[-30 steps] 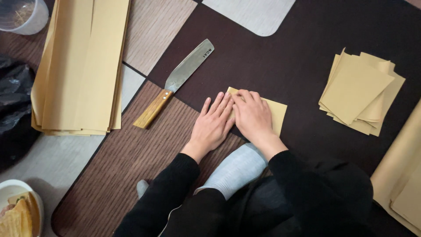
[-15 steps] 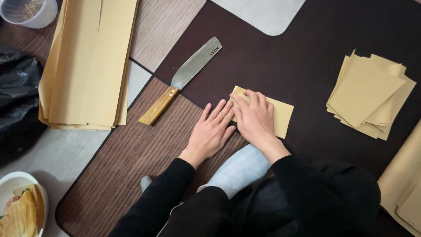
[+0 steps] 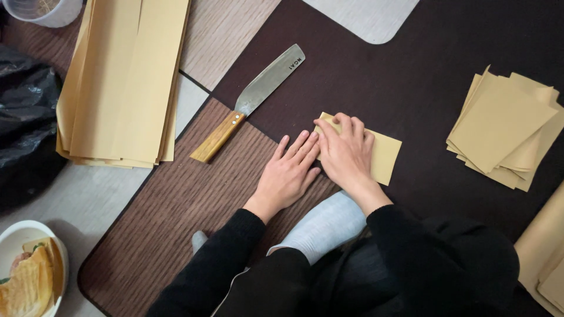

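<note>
My right hand lies palm-down on a small folded tan paper piece on the dark mat, fingertips pressing its left edge. Beside it, my left hand rests flat with fingers together, its fingertips touching the same edge of the paper. A broad knife with a wooden handle lies just left of and above my hands, blade pointing up-right. Nothing is gripped in either hand.
A tall stack of long tan paper sheets lies at the left. A pile of cut tan squares sits at the right. A black bag, a white bowl with food and a cup lie along the left edge.
Both hands stay pressed on the folded paper; my right fingers have slid slightly toward its left edge. The view has shifted a little.
</note>
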